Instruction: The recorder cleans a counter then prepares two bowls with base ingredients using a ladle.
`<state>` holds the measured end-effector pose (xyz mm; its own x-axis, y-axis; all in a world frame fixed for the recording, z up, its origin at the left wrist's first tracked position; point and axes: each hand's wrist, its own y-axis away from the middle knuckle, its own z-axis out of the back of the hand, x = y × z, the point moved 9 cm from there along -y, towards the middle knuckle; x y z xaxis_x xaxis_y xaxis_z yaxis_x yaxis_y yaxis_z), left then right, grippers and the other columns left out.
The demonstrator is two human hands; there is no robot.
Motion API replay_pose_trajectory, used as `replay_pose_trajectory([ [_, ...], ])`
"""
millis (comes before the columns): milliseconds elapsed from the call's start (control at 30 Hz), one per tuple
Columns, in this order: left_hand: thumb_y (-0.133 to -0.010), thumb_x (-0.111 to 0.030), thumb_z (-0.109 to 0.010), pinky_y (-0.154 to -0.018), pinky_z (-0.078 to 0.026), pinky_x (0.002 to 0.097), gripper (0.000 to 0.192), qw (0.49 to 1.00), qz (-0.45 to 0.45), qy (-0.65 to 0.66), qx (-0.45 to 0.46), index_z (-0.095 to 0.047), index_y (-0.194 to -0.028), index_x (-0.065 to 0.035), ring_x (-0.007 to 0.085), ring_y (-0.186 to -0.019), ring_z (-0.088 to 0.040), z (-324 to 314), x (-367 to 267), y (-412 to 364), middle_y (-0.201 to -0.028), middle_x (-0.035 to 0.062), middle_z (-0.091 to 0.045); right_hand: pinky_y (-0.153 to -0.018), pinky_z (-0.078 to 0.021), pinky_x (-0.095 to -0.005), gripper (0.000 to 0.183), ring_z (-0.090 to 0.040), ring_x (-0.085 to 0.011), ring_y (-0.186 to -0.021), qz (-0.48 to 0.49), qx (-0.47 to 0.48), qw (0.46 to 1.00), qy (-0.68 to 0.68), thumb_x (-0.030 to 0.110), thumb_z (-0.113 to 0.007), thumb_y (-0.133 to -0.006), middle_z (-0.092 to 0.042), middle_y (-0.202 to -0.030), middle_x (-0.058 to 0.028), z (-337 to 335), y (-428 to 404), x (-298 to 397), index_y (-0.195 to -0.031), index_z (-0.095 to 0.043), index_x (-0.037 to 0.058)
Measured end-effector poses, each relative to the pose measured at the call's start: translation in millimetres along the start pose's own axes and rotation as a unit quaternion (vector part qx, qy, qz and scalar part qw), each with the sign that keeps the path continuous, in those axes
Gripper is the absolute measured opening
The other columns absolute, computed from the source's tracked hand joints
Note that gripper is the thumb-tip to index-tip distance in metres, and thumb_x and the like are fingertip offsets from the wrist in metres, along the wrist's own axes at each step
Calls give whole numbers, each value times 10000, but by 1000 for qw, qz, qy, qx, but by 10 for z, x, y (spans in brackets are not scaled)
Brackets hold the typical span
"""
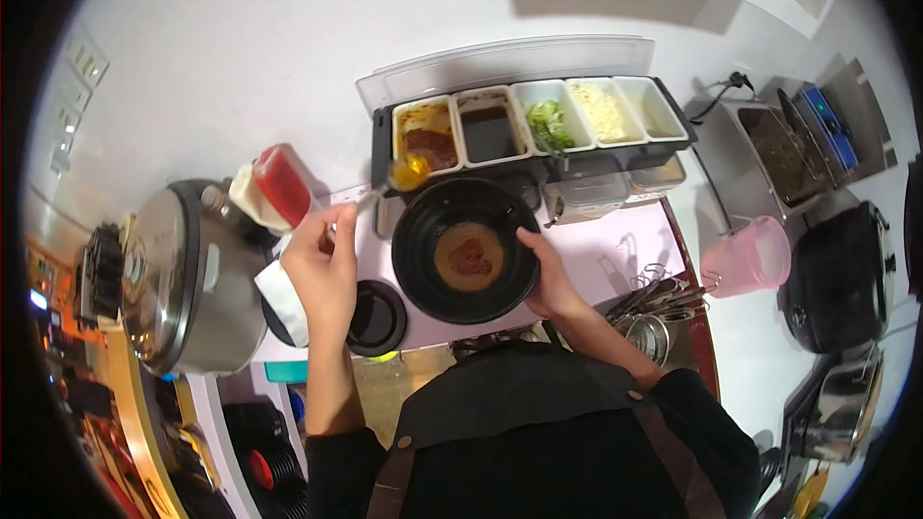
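Observation:
My right hand grips the right rim of a black bowl, thumb over the edge. Brown liquid with a dark red paste in its middle lies at the bottom of the bowl. Between the fingers of my left hand is the handle of a small ladle, whose cup holds a clear yellow liquid. This cup appears just beyond the bowl's far left rim, in front of a condiment tub with red-brown sauce.
The black condiment holder also has tubs of dark liquid, chopped greens and pale minced bits. A large steel cooker and red squeeze bottle stand left. Rightward are metal utensils, a pink jug and a fryer.

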<state>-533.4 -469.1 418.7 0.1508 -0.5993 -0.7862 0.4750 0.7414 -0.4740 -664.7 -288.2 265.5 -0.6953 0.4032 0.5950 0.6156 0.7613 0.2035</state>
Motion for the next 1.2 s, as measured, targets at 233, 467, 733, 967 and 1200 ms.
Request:
replay_pose_trajectory([
  [233,-791,-209,-579,-568,-428,365,250,980,-120,-118,102,-613,-759,36,326,-596,-547,-764,-409,-232,-683,194,-568,-860,-425,-345,403,-546,-228,-966,-22,-94,995,14,292,-408,-868,-552,-1072,-132,294,387,-64,-1120,-466,-17],
  [467,-757,-224,-588,-683,-428,370,224,895,-386,-222,33,-576,-919,-70,285,-841,-521,-1333,-790,-993,-931,91,-548,-844,-443,-331,399,-545,-211,-969,79,-93,992,-27,293,-443,-859,-550,-1059,-136,319,696,138,-1107,-475,-18],
  [733,-709,-218,-630,-672,-443,369,220,876,-384,-237,169,-558,-864,-79,263,-830,-527,-2205,-742,-1282,-862,77,-548,-850,-445,-342,414,-534,-221,-996,91,-114,989,-34,283,-432,-860,-536,-1097,-129,396,461,74,-1156,-437,-5],
  [967,-728,-161,-574,-605,-434,413,142,860,-406,-216,221,-489,-797,-72,311,-743,-547,-2298,-761,-1242,-782,109,-560,-796,-485,-322,378,-573,-209,-921,58,-44,995,-64,264,-437,-858,-558,-1054,-119,50,134,19,-1122,-456,-7],
  [1200,-764,-109,-502,-575,-430,421,55,866,-453,-135,161,-459,-776,-76,314,-675,-544,-1755,-1210,-1041,-773,88,-566,-775,-496,-321,355,-586,-203,-895,45,-29,997,-50,246,-443,-858,-571,-1028,-116,48,73,-42,-1111,-463,-2],
])
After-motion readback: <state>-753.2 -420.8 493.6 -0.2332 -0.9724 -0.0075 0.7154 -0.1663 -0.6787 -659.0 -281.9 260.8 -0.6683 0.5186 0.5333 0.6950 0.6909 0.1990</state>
